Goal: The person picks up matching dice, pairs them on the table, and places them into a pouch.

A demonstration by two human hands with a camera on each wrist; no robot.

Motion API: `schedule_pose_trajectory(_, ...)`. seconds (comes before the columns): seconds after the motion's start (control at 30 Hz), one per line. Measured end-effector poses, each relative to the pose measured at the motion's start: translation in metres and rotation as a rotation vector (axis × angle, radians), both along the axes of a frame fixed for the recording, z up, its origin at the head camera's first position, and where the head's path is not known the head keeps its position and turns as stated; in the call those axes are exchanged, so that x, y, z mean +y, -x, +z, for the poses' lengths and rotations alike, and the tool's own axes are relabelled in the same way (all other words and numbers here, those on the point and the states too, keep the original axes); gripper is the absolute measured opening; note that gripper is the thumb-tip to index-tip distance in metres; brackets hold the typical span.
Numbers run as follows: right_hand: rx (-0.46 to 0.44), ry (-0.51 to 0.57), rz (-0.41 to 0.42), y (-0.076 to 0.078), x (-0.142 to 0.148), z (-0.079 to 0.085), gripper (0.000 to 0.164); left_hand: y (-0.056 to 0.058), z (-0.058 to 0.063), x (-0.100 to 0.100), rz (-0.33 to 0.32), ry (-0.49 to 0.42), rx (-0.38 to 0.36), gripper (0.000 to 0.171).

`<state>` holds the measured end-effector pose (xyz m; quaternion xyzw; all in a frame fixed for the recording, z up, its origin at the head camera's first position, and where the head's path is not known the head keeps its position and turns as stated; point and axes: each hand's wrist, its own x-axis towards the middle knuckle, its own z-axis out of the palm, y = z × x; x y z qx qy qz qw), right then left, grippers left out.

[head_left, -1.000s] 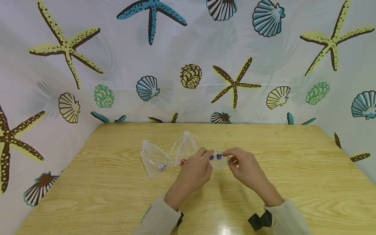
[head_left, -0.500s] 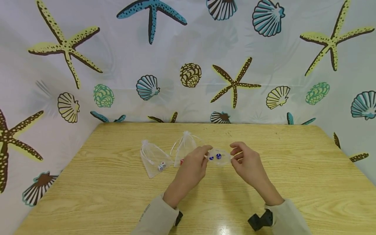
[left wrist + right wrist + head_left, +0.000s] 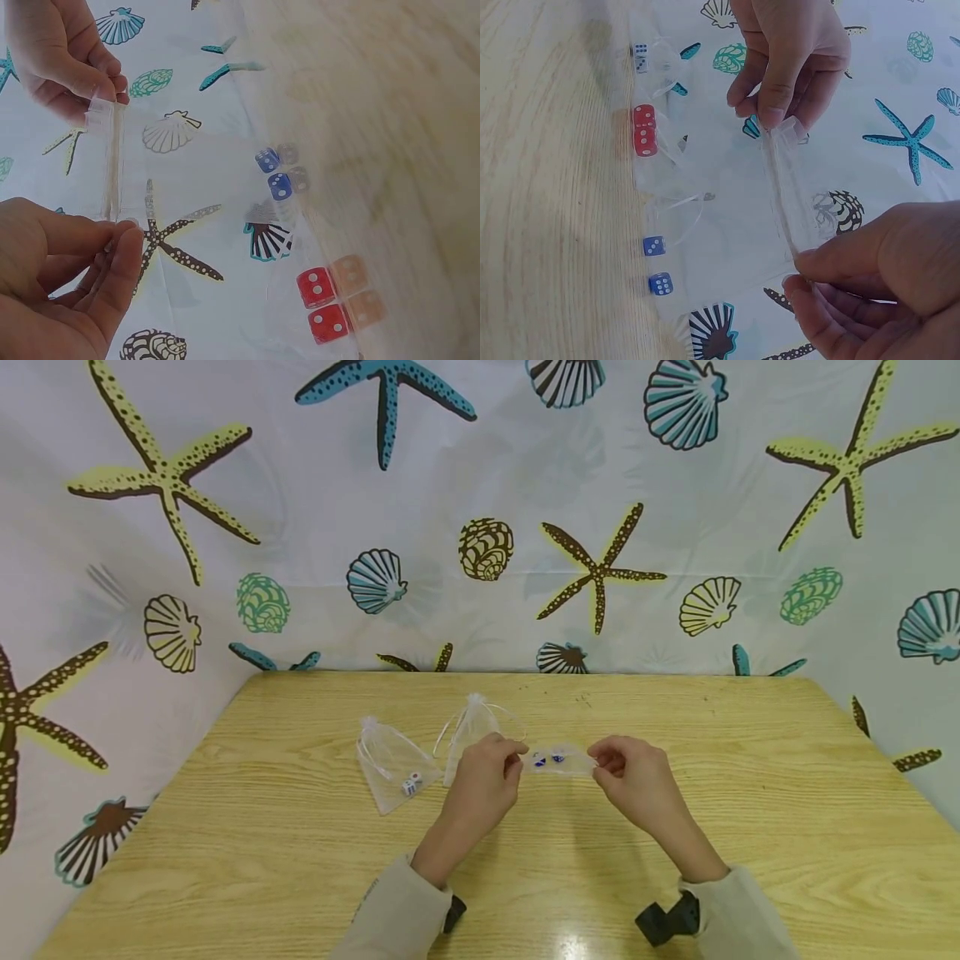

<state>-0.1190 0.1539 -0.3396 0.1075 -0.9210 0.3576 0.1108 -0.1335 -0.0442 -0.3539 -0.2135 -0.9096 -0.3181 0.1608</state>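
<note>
A sheer white drawstring pouch [image 3: 576, 764] is stretched between my hands, two blue dice [image 3: 660, 283] at its lower end. My left hand [image 3: 480, 781] pinches one end of its top edge between thumb and fingers. At the opposite end, my right hand [image 3: 639, 781] pinches the same edge. The gathered band between the fingertips runs straight in the right wrist view. To the left, a second pouch [image 3: 468, 727] lies partly behind my left hand; its two red dice [image 3: 645, 139] are hidden in the head view. A third pouch [image 3: 386, 752] holds two white dice [image 3: 412, 785].
All this is on a wooden table [image 3: 285, 860]. A white cloth [image 3: 300, 527] printed with starfish and shells hangs behind and along both sides. Black wrist cameras [image 3: 667, 920] sit at the sleeve cuffs.
My left hand has moved slightly left and now covers the red dice. The right fingers have closed onto the pouch's edge, and the pouch is drawn out flatter between the hands.
</note>
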Motion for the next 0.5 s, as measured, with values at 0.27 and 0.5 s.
schedule_pose_trajectory(0.27, -0.009, -0.023, -0.002, 0.0005, 0.0037, -0.0023, 0.009, -0.0014, -0.0007, -0.0011, 0.003, 0.031, -0.065, 0.015)
schedule_pose_trajectory(0.5, 0.025, -0.041, 0.041, 0.0024, 0.0068, -0.0020, 0.005, -0.0005, -0.0002, -0.0009, 0.026, 0.034, -0.082, 0.014)
